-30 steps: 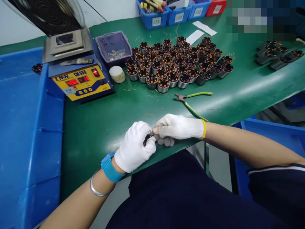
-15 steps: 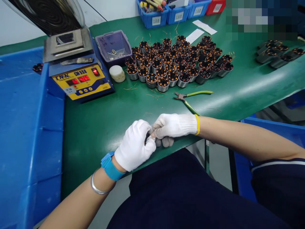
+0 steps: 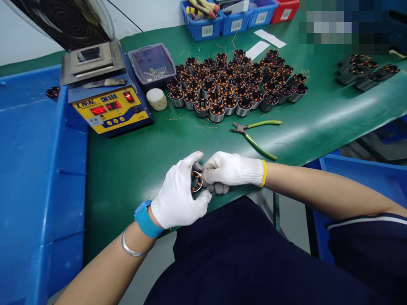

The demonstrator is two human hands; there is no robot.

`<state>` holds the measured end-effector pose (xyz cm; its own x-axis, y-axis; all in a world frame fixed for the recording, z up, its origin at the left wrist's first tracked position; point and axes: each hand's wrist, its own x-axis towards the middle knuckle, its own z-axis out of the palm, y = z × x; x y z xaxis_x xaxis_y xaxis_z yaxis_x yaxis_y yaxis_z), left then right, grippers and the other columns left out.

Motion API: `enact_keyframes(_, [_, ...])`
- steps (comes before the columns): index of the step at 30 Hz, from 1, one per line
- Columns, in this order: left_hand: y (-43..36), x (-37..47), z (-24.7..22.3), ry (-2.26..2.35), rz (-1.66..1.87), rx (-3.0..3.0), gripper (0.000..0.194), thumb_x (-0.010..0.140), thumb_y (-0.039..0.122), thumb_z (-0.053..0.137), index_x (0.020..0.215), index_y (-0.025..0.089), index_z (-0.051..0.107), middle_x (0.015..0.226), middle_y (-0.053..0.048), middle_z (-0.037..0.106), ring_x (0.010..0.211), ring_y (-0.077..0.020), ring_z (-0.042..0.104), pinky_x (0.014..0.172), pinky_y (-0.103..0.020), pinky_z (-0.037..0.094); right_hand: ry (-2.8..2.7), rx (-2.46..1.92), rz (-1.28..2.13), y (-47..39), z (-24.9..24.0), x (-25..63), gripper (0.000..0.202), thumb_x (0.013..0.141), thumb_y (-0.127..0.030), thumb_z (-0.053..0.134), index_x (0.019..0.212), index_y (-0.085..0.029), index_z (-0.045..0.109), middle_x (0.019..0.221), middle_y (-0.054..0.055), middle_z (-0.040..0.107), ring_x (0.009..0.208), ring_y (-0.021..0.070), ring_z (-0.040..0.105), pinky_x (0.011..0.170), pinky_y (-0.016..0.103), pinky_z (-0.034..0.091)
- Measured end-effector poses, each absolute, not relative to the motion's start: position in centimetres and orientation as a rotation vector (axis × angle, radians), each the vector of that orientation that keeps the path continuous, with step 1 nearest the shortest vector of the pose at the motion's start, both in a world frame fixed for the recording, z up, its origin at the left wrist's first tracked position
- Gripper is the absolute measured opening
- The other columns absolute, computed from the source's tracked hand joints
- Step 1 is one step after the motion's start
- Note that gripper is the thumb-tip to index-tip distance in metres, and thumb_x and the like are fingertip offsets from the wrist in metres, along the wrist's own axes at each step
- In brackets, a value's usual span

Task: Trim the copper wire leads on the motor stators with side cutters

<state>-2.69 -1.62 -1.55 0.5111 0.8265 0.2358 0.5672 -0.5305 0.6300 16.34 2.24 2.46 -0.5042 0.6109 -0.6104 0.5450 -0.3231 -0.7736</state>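
My left hand (image 3: pixel 179 192), in a white glove, is curled round a motor stator (image 3: pixel 197 182), a metal ring with copper windings inside. Its thumb and forefinger stand apart on either side of the ring's open face. Right beside the stator is my right hand (image 3: pixel 224 170), gloved with a yellow cuff. Its thumb and forefinger are pinched together at the ring's edge; whatever lies between them is too small to make out. Green-handled cutting pliers (image 3: pixel 243 128) lie open on the table beyond my right hand.
Many more stators (image 3: pixel 222 84) stand grouped on the green table (image 3: pixel 127 169). A yellow-fronted solder pot (image 3: pixel 111 106), a purple bin (image 3: pixel 152 63) and a round white block (image 3: pixel 157 99) are at left. Blue tubs (image 3: pixel 28 178) flank the table; tool boxes (image 3: pixel 206 29) line the back.
My left thumb and forefinger have spread apart, so the stator's face and windings now show. My right hand stays pinched at nearly the same place.
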Motion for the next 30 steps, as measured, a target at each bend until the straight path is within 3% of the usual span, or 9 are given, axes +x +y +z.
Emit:
enact_keyframes(5, [-1.7, -2.4, -1.4, 1.198, 0.677, 2.29, 0.079, 0.069, 0.023, 0.064, 0.141, 0.014, 0.036, 0.119, -0.015, 0.06, 0.107, -0.0303, 0.062, 0.097, -0.051, 0.051, -1.84, -1.55, 1.934, 2.3, 2.0, 16.3, 0.02, 0.082, -0.028, 0.063, 0.065, -0.018, 0.062, 0.059, 0.0, 0.068, 0.047, 0.0096, 0.062, 0.042, 0.016, 0.047])
enact_keyframes(14, [-0.9, -2.9, -1.1, 1.126, 0.651, 2.061, 0.075, 0.07, 0.025, 0.067, 0.139, 0.015, 0.04, 0.121, -0.016, 0.061, 0.111, -0.0309, 0.062, 0.1, -0.053, 0.049, -1.752, -1.437, 1.808, 1.2, 0.8, 16.4, 0.011, 0.077, -0.024, 0.059, 0.067, -0.019, 0.058, 0.059, -0.004, 0.064, 0.046, 0.0085, 0.061, 0.042, 0.017, 0.046])
enact_keyframes(19, [0.7, -4.1, 0.7, 0.977, 0.752, 1.367, 0.063, 0.081, 0.048, 0.066, 0.134, 0.019, 0.047, 0.124, -0.016, 0.064, 0.113, -0.0295, 0.064, 0.093, -0.045, 0.056, -1.575, -1.308, 1.817, 0.5, 0.8, 16.9, 0.008, 0.075, -0.023, 0.056, 0.072, -0.017, 0.061, 0.06, -0.003, 0.063, 0.046, 0.0082, 0.057, 0.043, 0.018, 0.046])
enact_keyframes(22, [0.9, -4.4, 2.1, 1.064, 0.561, 1.148, 0.063, 0.086, 0.061, 0.059, 0.13, 0.016, 0.052, 0.111, -0.015, 0.07, 0.089, -0.026, 0.073, 0.071, -0.037, 0.06, -1.596, -1.285, 1.725, 0.0, 1.3, 17.2, 0.01, 0.074, -0.025, 0.057, 0.072, -0.017, 0.061, 0.06, -0.001, 0.063, 0.047, 0.009, 0.058, 0.043, 0.018, 0.045])
enact_keyframes(26, [0.6, -3.9, 2.8, 1.039, 0.301, 1.108, 0.058, 0.082, 0.053, 0.07, 0.123, 0.016, 0.055, 0.097, -0.009, 0.07, 0.055, -0.0154, 0.069, 0.043, -0.023, 0.05, -1.54, -1.251, 1.704, -0.5, 1.7, 17.4, 0.012, 0.073, -0.028, 0.059, 0.073, -0.016, 0.063, 0.061, -0.001, 0.064, 0.046, 0.0084, 0.057, 0.043, 0.018, 0.044])
enact_keyframes(28, [0.3, -3.7, 2.7, 1.02, 0.403, 1.116, 0.056, 0.08, 0.044, 0.075, 0.125, 0.02, 0.051, 0.109, -0.011, 0.069, 0.054, -0.0135, 0.068, 0.039, -0.021, 0.048, -1.393, -1.231, 1.784, -0.7, 1.5, 17.3, 0.014, 0.071, -0.031, 0.062, 0.072, -0.016, 0.062, 0.062, 0.0, 0.066, 0.044, 0.0079, 0.056, 0.041, 0.018, 0.045])
enact_keyframes(30, [-0.1, -3.7, 2.8, 0.983, 0.592, 1.185, 0.051, 0.077, 0.033, 0.078, 0.12, 0.023, 0.052, 0.131, -0.016, 0.063, 0.066, -0.016, 0.072, 0.048, -0.025, 0.057, -1.248, -1.2, 1.861, -0.7, 1.1, 17.2, 0.018, 0.069, -0.034, 0.064, 0.069, -0.016, 0.061, 0.062, 0.0, 0.067, 0.041, 0.0074, 0.054, 0.038, 0.017, 0.044])
